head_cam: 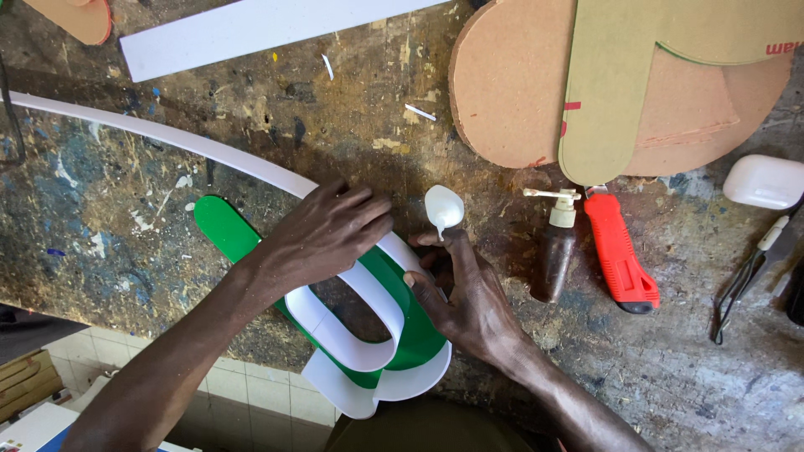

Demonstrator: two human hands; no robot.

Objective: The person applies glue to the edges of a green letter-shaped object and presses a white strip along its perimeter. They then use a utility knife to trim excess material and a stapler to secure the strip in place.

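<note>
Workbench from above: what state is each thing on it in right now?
Left hand: pressing the white strip down.
Right hand: pinching a small white squeeze bottle.
White strip: bent into a loop.
Green piece: flat under the strip.
Pump bottle: upright.
Red knife: lying flat, untouched.

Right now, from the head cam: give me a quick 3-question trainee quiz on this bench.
1. True or false: the left hand presses down on the white strip bent over the green letter shape.
2. Which lies right beside the brown pump bottle? A) red utility knife B) white earbud case C) scissors
3. Fill in: the right hand holds a small white ______ by its stem.

Key:
1. True.
2. A; the case lies further out towards the bench's edge, and no scissors can be made out.
3. Spoon-like applicator, its tip up, above the worn workbench.
</note>
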